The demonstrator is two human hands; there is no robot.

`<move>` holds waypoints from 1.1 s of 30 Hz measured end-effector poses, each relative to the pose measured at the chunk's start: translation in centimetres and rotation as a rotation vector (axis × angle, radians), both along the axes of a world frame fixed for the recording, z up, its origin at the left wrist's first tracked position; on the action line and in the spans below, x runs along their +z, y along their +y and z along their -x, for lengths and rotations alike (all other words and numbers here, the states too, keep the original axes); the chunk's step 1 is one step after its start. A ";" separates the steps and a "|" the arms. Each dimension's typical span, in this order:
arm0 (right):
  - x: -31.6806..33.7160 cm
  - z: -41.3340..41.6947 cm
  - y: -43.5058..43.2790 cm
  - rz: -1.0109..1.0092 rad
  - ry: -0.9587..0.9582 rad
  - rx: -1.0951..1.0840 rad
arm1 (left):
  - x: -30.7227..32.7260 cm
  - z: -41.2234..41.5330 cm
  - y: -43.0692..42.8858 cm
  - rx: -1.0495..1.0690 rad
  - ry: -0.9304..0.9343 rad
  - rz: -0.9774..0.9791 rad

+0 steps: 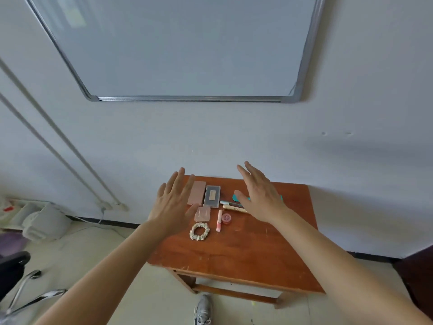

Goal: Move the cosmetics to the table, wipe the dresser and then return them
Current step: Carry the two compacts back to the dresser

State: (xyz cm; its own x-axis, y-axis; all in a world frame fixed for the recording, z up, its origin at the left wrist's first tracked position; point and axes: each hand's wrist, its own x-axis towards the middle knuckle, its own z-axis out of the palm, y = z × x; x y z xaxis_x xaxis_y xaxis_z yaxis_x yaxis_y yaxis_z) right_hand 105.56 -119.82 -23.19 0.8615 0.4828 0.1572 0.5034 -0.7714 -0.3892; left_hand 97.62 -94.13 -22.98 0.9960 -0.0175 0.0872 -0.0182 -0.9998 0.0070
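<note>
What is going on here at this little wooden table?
A person stretches both hands, open, over the wooden table. The left hand is by the pink palette, the right hand by the pens. Neither holds anything. A scrunchie and a red jar also lie on the wood.

Nothing is legible; the dark palette point(212, 195) bears a blurred label.

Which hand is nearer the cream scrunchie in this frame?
Left. The left hand, open, is just up and left of the scrunchie in the picture. The right hand is farther off to the right, past the pink tube and red pot.
</note>
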 end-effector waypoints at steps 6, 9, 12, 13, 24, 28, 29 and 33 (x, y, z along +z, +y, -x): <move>-4.6 -7.7 5.6 0.159 0.175 0.000 | -6.1 -9.2 6.1 -0.068 0.208 0.021; -7.2 -10.4 8.3 0.219 0.250 -0.004 | -8.8 -12.8 8.0 -0.085 0.313 0.079; -10.3 -11.8 10.2 0.264 0.359 -0.025 | -11.9 -15.2 9.3 -0.056 0.417 0.138; -11.5 -12.2 10.6 0.284 0.396 -0.030 | -13.0 -15.9 9.6 -0.051 0.447 0.164; -20.1 -15.2 12.8 0.389 0.490 0.103 | -20.1 -19.0 9.0 -0.128 0.433 0.185; -20.8 -15.3 12.2 0.335 0.442 -0.011 | -20.3 -20.5 9.4 -0.052 0.398 0.223; -20.8 -15.2 12.3 0.328 0.422 -0.038 | -20.4 -20.6 9.4 -0.032 0.407 0.227; -20.8 -14.3 13.6 0.317 0.398 -0.104 | -20.6 -20.4 9.4 -0.029 0.418 0.193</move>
